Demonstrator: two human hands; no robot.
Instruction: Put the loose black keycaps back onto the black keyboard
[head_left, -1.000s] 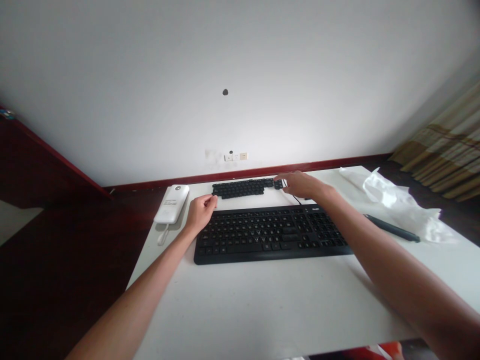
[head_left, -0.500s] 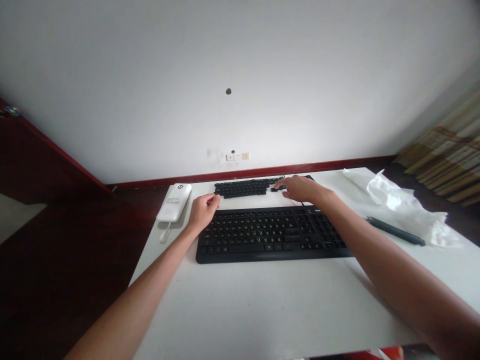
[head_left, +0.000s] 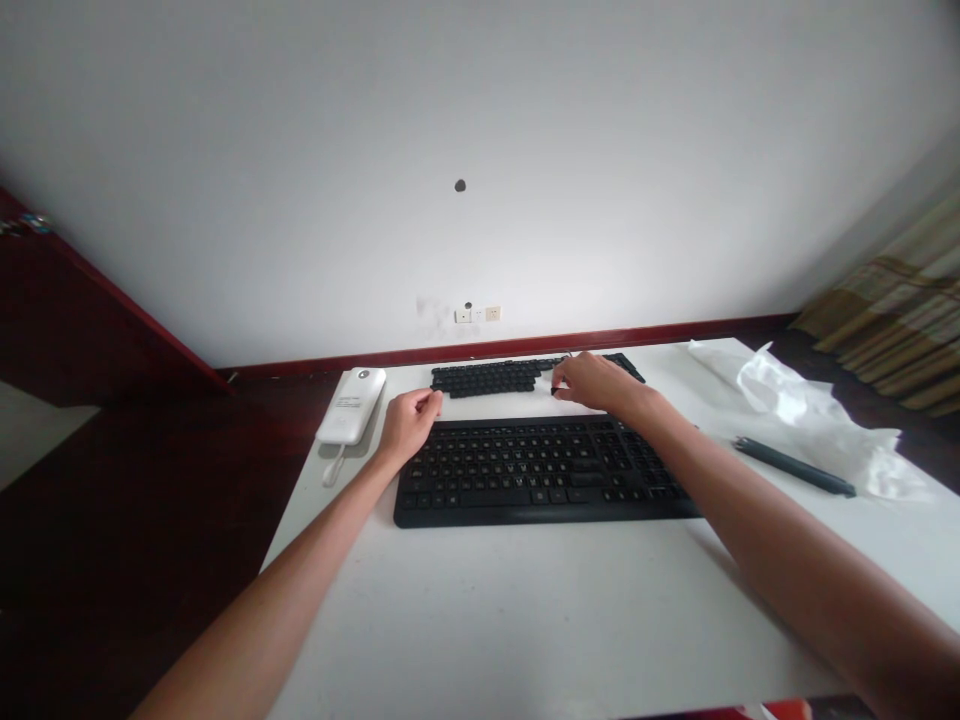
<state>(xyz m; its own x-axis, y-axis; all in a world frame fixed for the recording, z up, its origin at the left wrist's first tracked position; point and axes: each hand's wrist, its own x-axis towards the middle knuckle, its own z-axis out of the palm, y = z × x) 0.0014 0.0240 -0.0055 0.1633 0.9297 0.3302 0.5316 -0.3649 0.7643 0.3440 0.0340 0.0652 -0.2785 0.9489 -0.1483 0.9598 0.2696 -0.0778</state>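
Note:
A black keyboard (head_left: 495, 497) lies across the white table, its key rows facing me. Behind it, loose black keycaps (head_left: 484, 378) are laid out in rows. My left hand (head_left: 409, 425) rests by the keyboard's far left corner with its fingers curled together; whether anything is in them is hidden. To the right of the keycap rows, my right hand (head_left: 598, 382) is pinched at the tabletop, with a small black keycap (head_left: 554, 391) at its fingertips. More black keys show partly behind that hand.
On the left stands a white power bank (head_left: 352, 405) with a short cable. A dark pen-like tool (head_left: 795, 467) lies at the right beside crumpled white plastic wrapping (head_left: 802, 400). The wall (head_left: 300, 200) rises behind the white table (head_left: 480, 620).
My right hand has drawn slightly closer to me and its fingers have closed around a keycap, bringing it nearer the keyboard. My left hand has hardly moved.

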